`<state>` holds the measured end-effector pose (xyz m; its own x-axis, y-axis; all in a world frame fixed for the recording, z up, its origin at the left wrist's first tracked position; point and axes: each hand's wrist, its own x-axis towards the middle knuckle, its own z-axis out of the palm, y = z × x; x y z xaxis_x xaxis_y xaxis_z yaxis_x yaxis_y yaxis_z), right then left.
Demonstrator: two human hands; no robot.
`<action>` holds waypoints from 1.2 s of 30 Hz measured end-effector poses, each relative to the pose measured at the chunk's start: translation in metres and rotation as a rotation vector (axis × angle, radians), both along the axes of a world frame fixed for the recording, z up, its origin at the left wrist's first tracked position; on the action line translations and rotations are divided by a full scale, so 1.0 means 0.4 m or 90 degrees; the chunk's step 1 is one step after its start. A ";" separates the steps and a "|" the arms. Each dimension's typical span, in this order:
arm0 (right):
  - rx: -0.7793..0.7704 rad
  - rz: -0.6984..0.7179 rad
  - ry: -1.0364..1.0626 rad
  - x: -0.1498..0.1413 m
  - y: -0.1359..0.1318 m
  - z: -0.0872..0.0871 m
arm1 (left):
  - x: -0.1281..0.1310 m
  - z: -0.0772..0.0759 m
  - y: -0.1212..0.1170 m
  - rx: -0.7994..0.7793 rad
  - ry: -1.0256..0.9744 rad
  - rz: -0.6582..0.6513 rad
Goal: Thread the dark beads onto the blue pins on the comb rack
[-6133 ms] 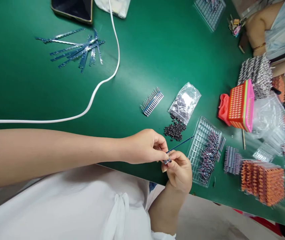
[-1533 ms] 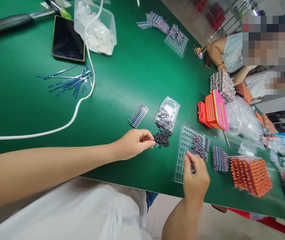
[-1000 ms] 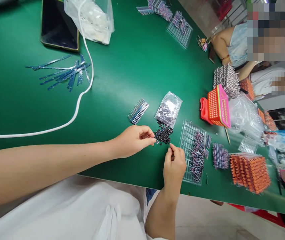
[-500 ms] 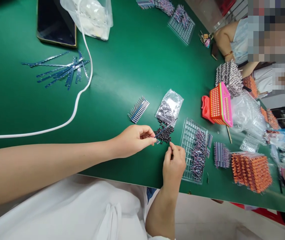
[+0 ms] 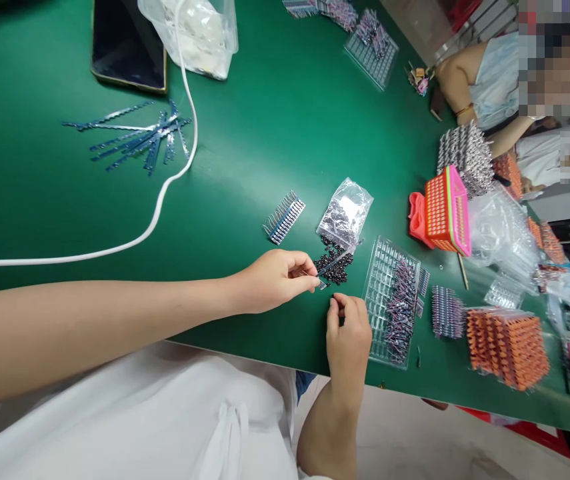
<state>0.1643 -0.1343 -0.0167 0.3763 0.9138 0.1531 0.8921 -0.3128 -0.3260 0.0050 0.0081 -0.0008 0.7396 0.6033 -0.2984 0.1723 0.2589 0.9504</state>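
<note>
My left hand [image 5: 281,281] is closed in a pinch on a thin blue strip [image 5: 335,263] with small metal pieces and fine wires at its near end; the strip points out over a pile of small black beads [image 5: 335,265]. Just below the pile is my right hand [image 5: 349,328], thumb and forefinger pressed together on a dark speck that looks like one black bead. A clear bag [image 5: 347,212] of the same beads lies against the pile. Beyond my left hand rests a finished-looking row of silver pieces with wire pins [image 5: 285,219] on a blue strip.
Right of my hands is a clear compartment tray [image 5: 377,283] with pinkish wired parts. Past it stand stacked orange parts [image 5: 507,347] and a red-orange basket [image 5: 439,208]. Blue strips [image 5: 139,137], a white cable [image 5: 159,200] and a phone [image 5: 127,47] lie left. Co-workers sit far right.
Earlier both hands met at the strip. My right hand then went over the tray, moved left to the beads, and has now drawn back slightly from the pile. My left hand keeps the strip.
</note>
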 end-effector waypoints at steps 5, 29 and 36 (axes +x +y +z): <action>-0.010 0.007 -0.046 0.014 0.019 0.001 | 0.000 0.000 -0.004 0.022 -0.013 -0.006; 0.350 -0.038 0.051 -0.080 0.023 0.018 | -0.009 0.023 -0.050 -0.258 -0.226 -0.006; 0.353 -0.022 0.103 -0.081 0.023 0.012 | -0.009 0.015 -0.062 -0.222 -0.245 -0.022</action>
